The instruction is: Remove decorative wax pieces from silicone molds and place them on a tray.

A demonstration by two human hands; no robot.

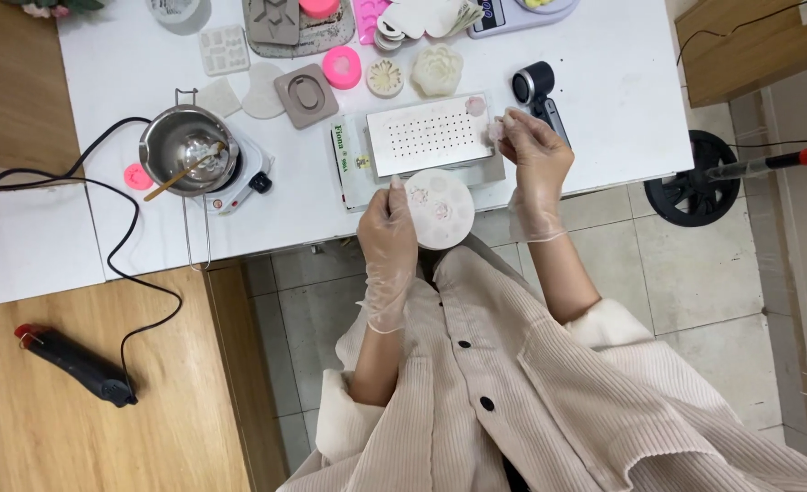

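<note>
A big white table [604,82] holds everything. On it, in front of the person, lies a white tray with rows of little holes [429,134], and it sits on a flat box [353,169]. To the left, a shiny metal pot [187,146] stands on a small white hot plate [239,178], with a wooden stick [185,173] leaning inside the pot. More molds, pink and grey and cream, sit near the back edge of the table.

The left hand [388,228], in a thin clear glove, is closed around the edge of a round white mold [440,208]. The mold is at the front edge of the table, just below the tray, and I cannot tell if it rests there or is held up. It has small flower shapes sunk into it. A good way to hold it is flat and steady, so the other shapes do not bend or tip out.

The right hand [535,150], gloved too, has its fingertips pinched on a small pale pink piece [496,129]. It is just beside the right end of the tray. Another tiny pink piece [475,105] already lies on the tray's top right corner.

The pinched piece looks soft and small, so a light pinch is best. A hard squeeze could squash its petals. It is wise to keep it low over the tray, so if it slips it lands on the tray and not on the floor. Keeping the pieces apart on the tray stops them from sticking together.
</note>
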